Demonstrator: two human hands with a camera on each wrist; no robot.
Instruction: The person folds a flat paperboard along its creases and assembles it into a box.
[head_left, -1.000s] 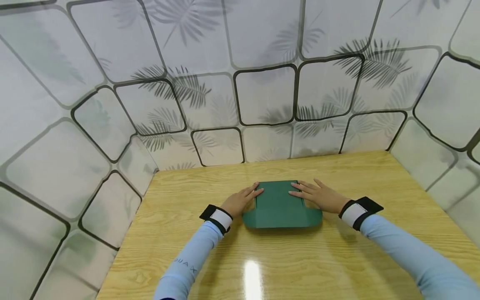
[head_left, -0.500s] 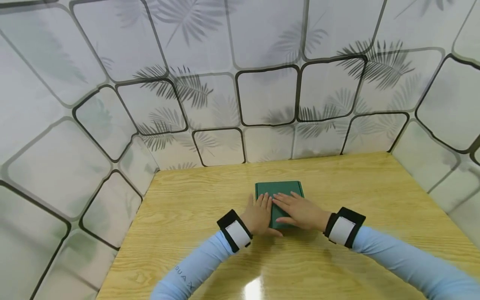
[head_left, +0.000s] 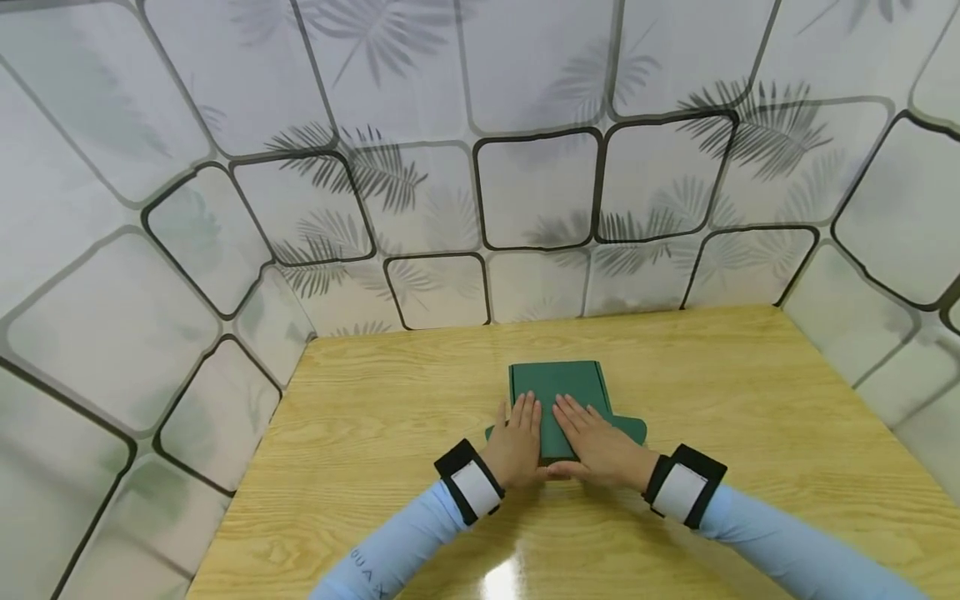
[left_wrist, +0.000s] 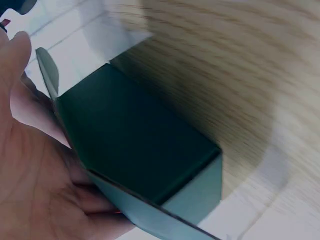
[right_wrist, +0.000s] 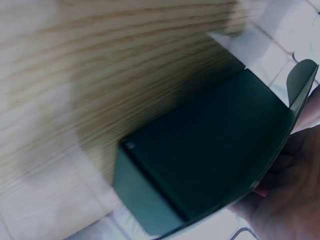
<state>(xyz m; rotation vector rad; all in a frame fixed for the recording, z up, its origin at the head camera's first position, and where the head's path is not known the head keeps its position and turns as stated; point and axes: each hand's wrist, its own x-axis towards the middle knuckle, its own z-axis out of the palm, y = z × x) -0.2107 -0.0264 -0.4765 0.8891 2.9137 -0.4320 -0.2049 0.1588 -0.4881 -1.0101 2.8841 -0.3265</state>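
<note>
A green cardboard box [head_left: 555,379] lies on the wooden table in the head view. My left hand [head_left: 517,446] and right hand [head_left: 603,442] rest on the near part of its lid, fingers straight and side by side. Their thumbs stretch toward each other at the box's near edge. A rounded flap end [head_left: 630,429] sticks out past the right hand, and a smaller bit shows on the left. In the left wrist view the box's dark wall [left_wrist: 135,130] meets a raised flap, palm behind it. The right wrist view mirrors this, with the box wall [right_wrist: 200,150] beside the palm.
The table [head_left: 375,392] has a light wood grain and a bright reflection near its front. A patterned curtain or wall covering [head_left: 532,192] encloses the back and both sides. Black and white straps [head_left: 686,487] circle both wrists.
Both hands have moved from the box's sides inward onto its near part. The wide front flap, spread toward me at first, was out of sight, and now its ends stick out sideways.
</note>
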